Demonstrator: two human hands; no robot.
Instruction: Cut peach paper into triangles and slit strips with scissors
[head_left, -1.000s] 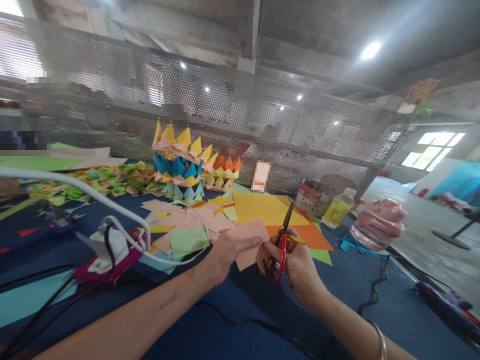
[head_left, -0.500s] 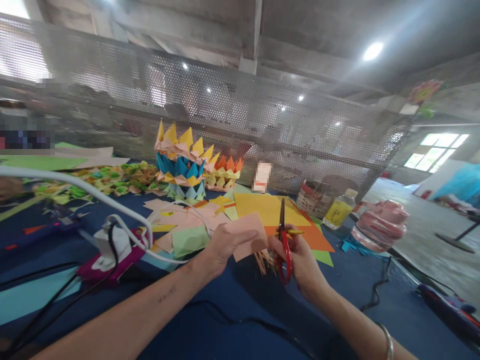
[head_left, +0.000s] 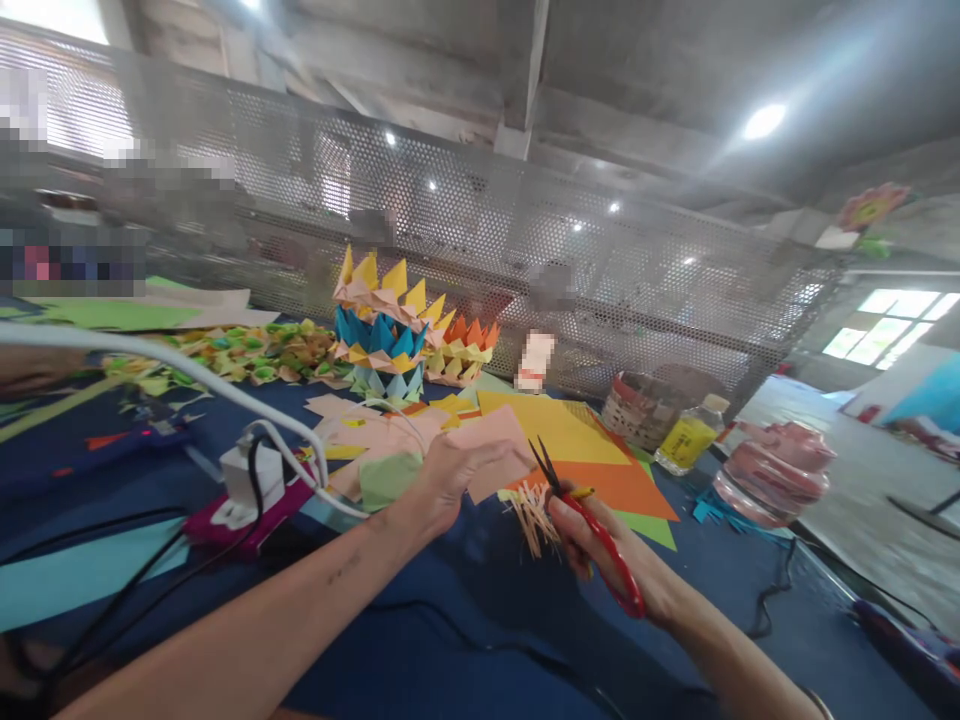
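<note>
Pinched in my left hand (head_left: 442,480) is a piece of pale pink paper (head_left: 495,432), its right edge close to the scissor tips. My right hand (head_left: 626,560) grips red-handled scissors (head_left: 611,550), the dark blades slightly apart and tilted up and left. A thin yellow stick, perhaps a pencil (head_left: 583,492), also sits in the right hand's fingers. Below the paper lies a small heap of thin peach paper strips (head_left: 534,522). Beyond the hands are stacked yellow (head_left: 555,425) and orange sheets (head_left: 626,487).
Folded-paper tiers (head_left: 382,340) stand at the back, beside a pile of green and yellow folded pieces (head_left: 262,355). A purple power strip (head_left: 255,520) with white cable lies left. At right are a basket (head_left: 637,408), a yellow-labelled bottle (head_left: 688,436) and a pink jug (head_left: 780,475).
The scissors have swung from nearly upright to leaning left, with their handles lower and farther right. The left hand still holds the pink paper. The camera view has shifted slightly.
</note>
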